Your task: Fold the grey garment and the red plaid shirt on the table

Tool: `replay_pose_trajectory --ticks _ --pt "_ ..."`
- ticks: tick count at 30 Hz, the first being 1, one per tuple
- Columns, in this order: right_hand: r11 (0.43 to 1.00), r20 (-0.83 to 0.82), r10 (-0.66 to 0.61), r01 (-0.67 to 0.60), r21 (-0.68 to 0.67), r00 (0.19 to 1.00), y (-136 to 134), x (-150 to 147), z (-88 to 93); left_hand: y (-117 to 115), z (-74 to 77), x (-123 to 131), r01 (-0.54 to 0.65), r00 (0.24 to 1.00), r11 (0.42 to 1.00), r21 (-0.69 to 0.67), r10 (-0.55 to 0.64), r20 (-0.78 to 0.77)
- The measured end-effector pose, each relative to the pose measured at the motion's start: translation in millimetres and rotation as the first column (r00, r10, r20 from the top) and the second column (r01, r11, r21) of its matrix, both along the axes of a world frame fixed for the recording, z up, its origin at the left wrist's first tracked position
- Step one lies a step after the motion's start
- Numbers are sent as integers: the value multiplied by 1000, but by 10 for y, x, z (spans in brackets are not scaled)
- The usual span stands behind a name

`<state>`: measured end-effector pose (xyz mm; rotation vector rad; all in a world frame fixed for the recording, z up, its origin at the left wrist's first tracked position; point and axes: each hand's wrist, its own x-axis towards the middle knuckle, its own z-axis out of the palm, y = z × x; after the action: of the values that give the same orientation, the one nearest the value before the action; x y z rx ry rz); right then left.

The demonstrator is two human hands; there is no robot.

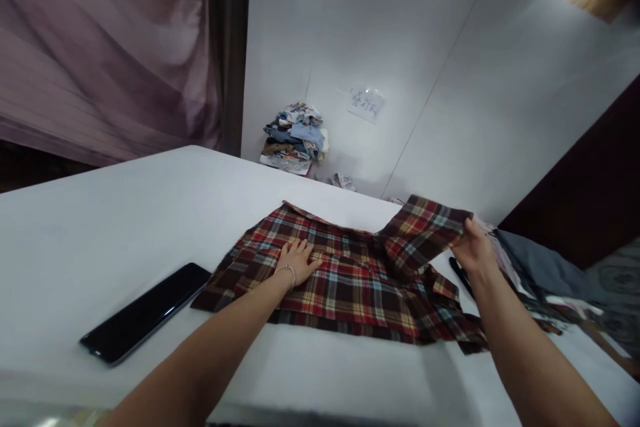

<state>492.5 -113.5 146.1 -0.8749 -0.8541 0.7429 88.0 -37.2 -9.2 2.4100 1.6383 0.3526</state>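
A plaid shirt [350, 280] in red, brown and yellow lies spread across the white table, its hem side toward the left. My left hand [299, 261] rests flat on it, fingers apart, with a thin bracelet at the wrist. At the right, my right hand [473, 247] pinches the end of one plaid sleeve [425, 227] and holds it lifted above the table. The other sleeve [463, 327] lies bunched at the shirt's lower right.
A black phone [147, 312] lies left of the shirt on the white table [150, 213]. Folded clothes [295, 137] are stacked by the wall, below a paper sign [367, 103]. More clothes [540, 267] are heaped at the right. A pinkish curtain [110, 47] hangs at the left.
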Motion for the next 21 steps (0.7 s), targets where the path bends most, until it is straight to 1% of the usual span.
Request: replay_pose_trajectory --ticks 2,5,8,11,13,16,18,20,21 --pt "999 35 1 0 -37 999 -350 -6 -127 77 92 -36 -27 1000 1000 15 27 -2" --pt "996 87 -62 67 -54 994 -806 11 -331 212 273 -133 -48 998 993 108 51 -21" --pt "993 96 -103 109 -55 990 -1095 72 -490 321 374 -242 -5 996 984 180 20 -84" --pt "990 30 -127 128 -65 991 -1189 118 -560 378 384 -328 39 989 979 201 -9 -149" --pt "989 -29 -136 133 -71 990 -1181 132 -548 394 413 -370 48 986 974 223 -10 -169" --pt "989 -98 -142 138 -49 985 -1144 145 -461 390 559 -417 42 985 961 272 6 -175" --pt "990 -138 -137 139 2 981 -1136 153 -391 362 688 -453 52 985 948 313 3 -173" --pt "987 -199 -133 149 65 971 -1146 154 -349 315 784 -511 100 983 937 335 -41 -179" --pt "985 -231 -130 152 81 964 -1155 151 -344 286 809 -550 131 980 933 334 -72 -185"
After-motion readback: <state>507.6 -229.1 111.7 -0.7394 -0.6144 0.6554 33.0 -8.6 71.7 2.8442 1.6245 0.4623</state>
